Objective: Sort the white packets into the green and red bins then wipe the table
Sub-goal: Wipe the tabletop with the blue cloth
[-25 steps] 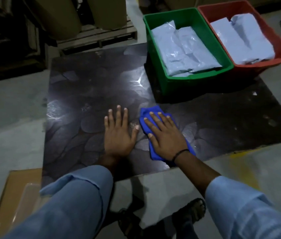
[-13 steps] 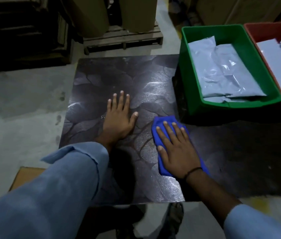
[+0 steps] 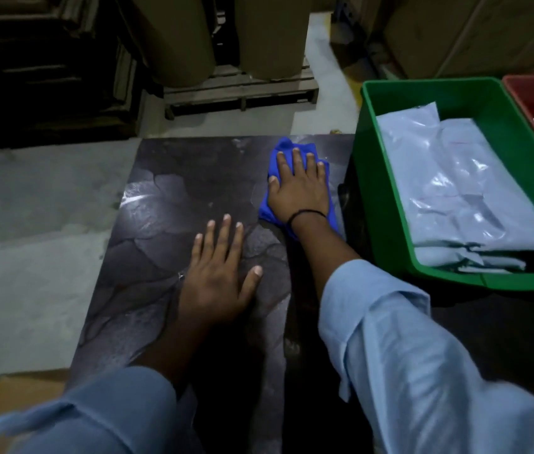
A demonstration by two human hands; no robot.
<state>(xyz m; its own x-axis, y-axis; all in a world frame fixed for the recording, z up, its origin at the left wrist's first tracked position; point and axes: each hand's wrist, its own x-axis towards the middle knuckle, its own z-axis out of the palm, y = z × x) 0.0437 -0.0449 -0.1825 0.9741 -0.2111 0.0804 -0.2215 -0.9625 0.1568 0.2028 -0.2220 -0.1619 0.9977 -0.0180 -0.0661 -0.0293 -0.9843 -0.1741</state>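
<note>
Your right hand (image 3: 298,191), pressing flat-fingered on the blue cloth (image 3: 282,147), has slid to the table's (image 3: 157,244) upper edge, left hand (image 3: 216,283) splayed flat; overshoot and the cloth could drop off

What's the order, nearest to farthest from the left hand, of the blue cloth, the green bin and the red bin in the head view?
From the left hand:
1. blue cloth, ahead and slightly right, pressed under the right hand.
2. green bin, off to the right.
3. red bin, far right, beyond the green bin.
</note>
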